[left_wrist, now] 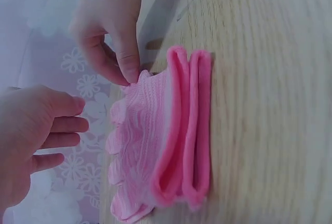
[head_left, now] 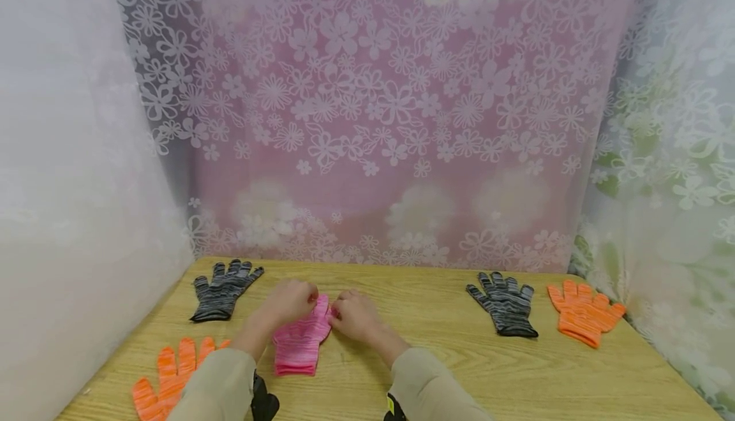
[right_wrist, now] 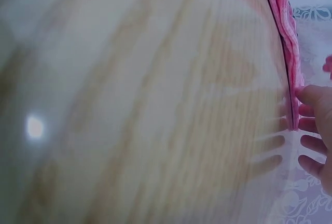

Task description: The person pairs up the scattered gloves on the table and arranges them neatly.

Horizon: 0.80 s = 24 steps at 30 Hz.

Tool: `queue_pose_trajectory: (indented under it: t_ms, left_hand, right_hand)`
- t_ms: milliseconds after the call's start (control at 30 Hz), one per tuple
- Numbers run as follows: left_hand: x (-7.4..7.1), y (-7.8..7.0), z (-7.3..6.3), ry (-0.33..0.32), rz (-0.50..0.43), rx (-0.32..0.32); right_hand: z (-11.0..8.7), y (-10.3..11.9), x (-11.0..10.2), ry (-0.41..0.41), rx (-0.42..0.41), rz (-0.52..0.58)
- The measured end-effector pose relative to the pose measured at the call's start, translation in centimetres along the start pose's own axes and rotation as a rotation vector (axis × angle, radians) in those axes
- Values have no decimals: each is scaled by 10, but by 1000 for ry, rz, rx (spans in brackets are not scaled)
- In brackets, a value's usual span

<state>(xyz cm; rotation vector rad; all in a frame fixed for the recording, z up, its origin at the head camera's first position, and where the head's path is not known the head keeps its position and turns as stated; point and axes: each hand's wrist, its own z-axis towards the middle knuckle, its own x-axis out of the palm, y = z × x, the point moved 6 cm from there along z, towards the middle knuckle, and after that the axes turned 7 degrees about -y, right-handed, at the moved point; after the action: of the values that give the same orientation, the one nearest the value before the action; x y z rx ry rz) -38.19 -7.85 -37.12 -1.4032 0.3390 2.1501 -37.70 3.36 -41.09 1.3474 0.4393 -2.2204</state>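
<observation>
Two pink knitted gloves (head_left: 298,344) lie stacked on the table, their cuffs (left_wrist: 202,125) one over the other toward the person. My right hand (head_left: 357,316) pinches the stack's right edge between thumb and finger. In the right wrist view that hand (right_wrist: 317,130) shows at the right edge, its other fingers spread. My left hand (head_left: 289,300) hovers over the finger end of the stack. Seen in the left wrist view, the left hand (left_wrist: 31,136) has loosely extended fingers, apart from the gloves, with nothing in it.
On the wooden table (head_left: 436,357) lie a dark grey glove (head_left: 221,293) at back left and another grey glove (head_left: 506,306) at right. One orange glove (head_left: 584,312) is at far right. Another orange glove (head_left: 172,370) lies front left, partly behind the left sleeve. Flowered curtains surround the table.
</observation>
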Motion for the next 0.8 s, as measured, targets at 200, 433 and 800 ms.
queue_pose_trajectory:
  t_ms: [200, 433, 800]
  left_hand:
    - [13, -3, 14, 70, 82, -36]
    - [31, 6, 17, 142, 96, -129]
    - [46, 11, 21, 173, 91, -111]
  right_hand:
    - [-3, -3, 3, 4, -16, 8]
    - [-1, 1, 3, 14, -37, -9]
    - [-5, 0, -3, 22, -36, -13]
